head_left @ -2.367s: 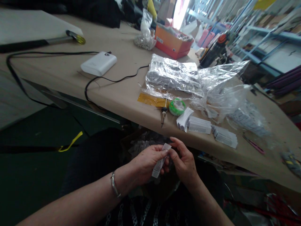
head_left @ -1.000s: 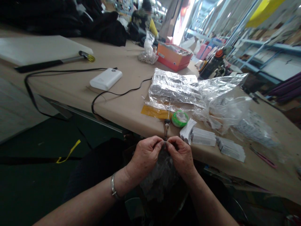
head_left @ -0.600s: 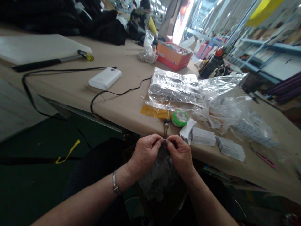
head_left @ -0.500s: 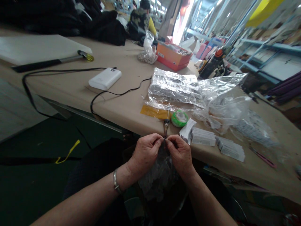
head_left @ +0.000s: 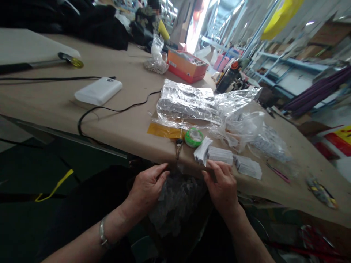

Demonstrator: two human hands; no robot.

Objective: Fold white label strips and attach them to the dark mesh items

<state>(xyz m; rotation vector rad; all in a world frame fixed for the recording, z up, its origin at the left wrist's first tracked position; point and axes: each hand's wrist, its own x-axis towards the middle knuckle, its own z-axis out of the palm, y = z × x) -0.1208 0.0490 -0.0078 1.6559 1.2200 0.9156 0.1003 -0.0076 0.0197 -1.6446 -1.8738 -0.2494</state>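
My left hand (head_left: 149,186) is just below the table edge, fingers curled, with a small gap between thumb and index tip and nothing visible between them. My right hand (head_left: 223,182) reaches to the front edge with thumb and fingers apart, its fingertips at the fanned stack of white paper slips (head_left: 202,152). Between the hands, a tool like a soldering iron (head_left: 179,144) points toward me over the edge. A small clear scrap (head_left: 180,167) is blurred beneath its tip. Below lies a heap of translucent plastic pieces (head_left: 175,204) in my lap area.
Beside the tool are a green tape roll (head_left: 193,137) and amber tape (head_left: 161,130). Clear plastic bags (head_left: 189,104) lie behind. A white power bank (head_left: 98,91), black cord (head_left: 128,108), orange box (head_left: 186,65) and pink tweezers (head_left: 278,172) are on the table. A person (head_left: 148,25) is beyond.
My hands were pinched together at the tool's tip; they have moved apart. The right hand has opened and gone to the paper slips. The view has shifted to the right.
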